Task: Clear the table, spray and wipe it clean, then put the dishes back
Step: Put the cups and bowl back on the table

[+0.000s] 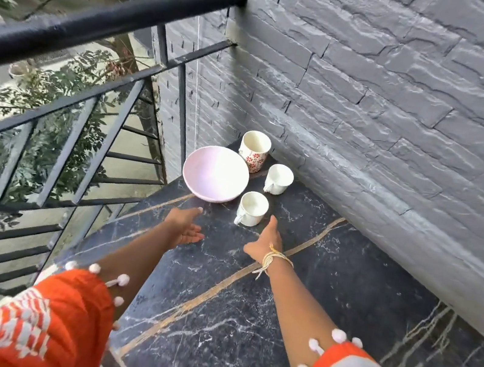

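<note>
We reach both arms over the black marble table, glossy, white-veined, crossed by tan seams. Left hand held flat, fingers straight, holding nothing, just short of the round pale pink bowl. Right hand also empty, fingers extended near the closest plain white mug. Second white mug and red-flowered mug stand behind, by the rough grey stone wall.
</note>
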